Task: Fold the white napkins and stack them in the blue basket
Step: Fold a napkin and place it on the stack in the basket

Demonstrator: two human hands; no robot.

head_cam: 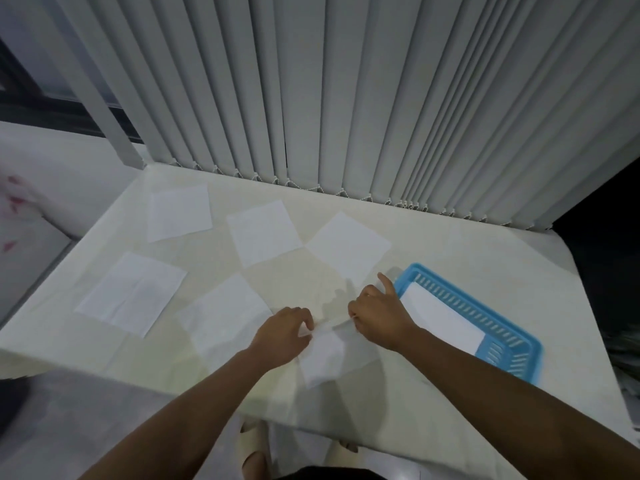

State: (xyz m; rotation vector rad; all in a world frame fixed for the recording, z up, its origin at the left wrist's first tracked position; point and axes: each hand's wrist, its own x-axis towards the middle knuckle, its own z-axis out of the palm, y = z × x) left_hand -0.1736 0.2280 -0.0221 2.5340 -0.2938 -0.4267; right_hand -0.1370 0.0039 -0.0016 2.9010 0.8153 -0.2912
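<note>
**One napkin in fold, five still flat, some already in the basket**

Head view: The task looks to be in its early or middle part. In the blue basket [502, 327], at the right side of the worktop [450, 244], folded white napkins [440, 317] already lie; how many layers are there cannot be told, they show as one white rectangle.

The left hand [280, 336] and the right hand [379, 313] both pinch the upper edge of the napkin being folded [323, 358], which lies near the front edge, just beside the basket. The grip of each hand is closed on this edge; the right index finger points out free.

Count: five unfolded napkins lie flat and apart on the worktop: far left [178, 212], far middle [264, 232], far right [348, 249], near left [131, 292], near middle [225, 311]. One basket. So five napkins remain after this one, as it seems.
</note>
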